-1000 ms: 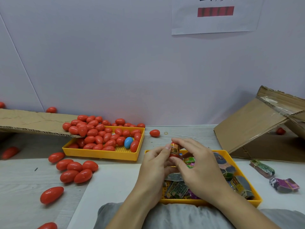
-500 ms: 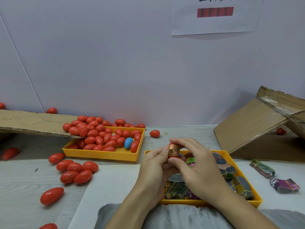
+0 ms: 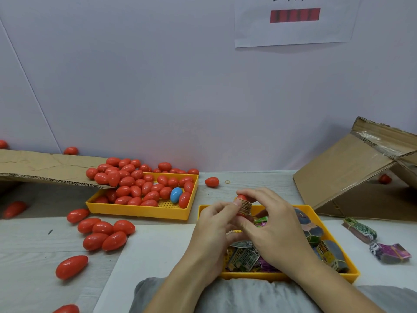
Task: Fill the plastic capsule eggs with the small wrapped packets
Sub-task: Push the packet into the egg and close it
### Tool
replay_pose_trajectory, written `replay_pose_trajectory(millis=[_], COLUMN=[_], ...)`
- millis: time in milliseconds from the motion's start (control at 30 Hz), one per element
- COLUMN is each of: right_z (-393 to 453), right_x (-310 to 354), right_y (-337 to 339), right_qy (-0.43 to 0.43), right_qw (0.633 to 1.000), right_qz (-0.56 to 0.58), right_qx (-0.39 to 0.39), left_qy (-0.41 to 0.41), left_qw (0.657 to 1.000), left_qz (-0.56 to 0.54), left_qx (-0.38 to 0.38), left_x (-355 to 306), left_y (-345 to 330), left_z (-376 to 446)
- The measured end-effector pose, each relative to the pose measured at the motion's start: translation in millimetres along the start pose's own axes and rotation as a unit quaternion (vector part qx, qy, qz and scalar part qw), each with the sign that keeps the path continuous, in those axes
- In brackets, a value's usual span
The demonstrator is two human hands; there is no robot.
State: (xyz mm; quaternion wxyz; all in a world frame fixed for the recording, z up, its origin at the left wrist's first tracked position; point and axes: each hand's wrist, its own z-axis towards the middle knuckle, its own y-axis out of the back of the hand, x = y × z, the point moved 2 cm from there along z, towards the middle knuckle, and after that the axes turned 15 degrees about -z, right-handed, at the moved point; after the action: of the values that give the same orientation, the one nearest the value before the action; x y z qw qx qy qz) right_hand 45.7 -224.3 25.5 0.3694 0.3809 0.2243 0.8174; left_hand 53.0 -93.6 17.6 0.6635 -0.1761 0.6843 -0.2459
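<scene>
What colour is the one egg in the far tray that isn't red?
Blue. The odd egg lies near the right end of the far yellow tray, seen in the head view.

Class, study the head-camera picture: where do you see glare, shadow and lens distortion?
Head view: white glare spots shine on the loose red eggs; the tilted cardboard box casts dark shadow beneath itself; the wide-angle lens bows the table's far edge; the paper sign has blurred print.

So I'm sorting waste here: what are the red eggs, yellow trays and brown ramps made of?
Eggs: apparently hard plastic, glossy, with sharp highlights. Trays: likely moulded plastic, duller, with a perforated floor. Ramps: corrugated cardboard, matte, fluted edges showing.
</scene>
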Motion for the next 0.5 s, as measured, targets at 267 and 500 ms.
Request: replay_pose_trajectory(millis=[267, 500], right_z=[-0.7, -1.4], right_x=[1.1, -0.2], right_y=[1.1, 1.1], right_qy=[-0.011, -0.028], right_qw=[1.000, 0.999], right_qz=[0.026, 0.018], right_qx=[0.003, 0.008], left_qy=[0.041, -0.005], left_qw=[0.999, 1.000], left_qz=[-0.033, -0.006], left_qx=[0.015, -0.023], left_x=[-2.6, 0.1], left_y=[-4.1, -1.2], left_z=[-4.7, -0.1])
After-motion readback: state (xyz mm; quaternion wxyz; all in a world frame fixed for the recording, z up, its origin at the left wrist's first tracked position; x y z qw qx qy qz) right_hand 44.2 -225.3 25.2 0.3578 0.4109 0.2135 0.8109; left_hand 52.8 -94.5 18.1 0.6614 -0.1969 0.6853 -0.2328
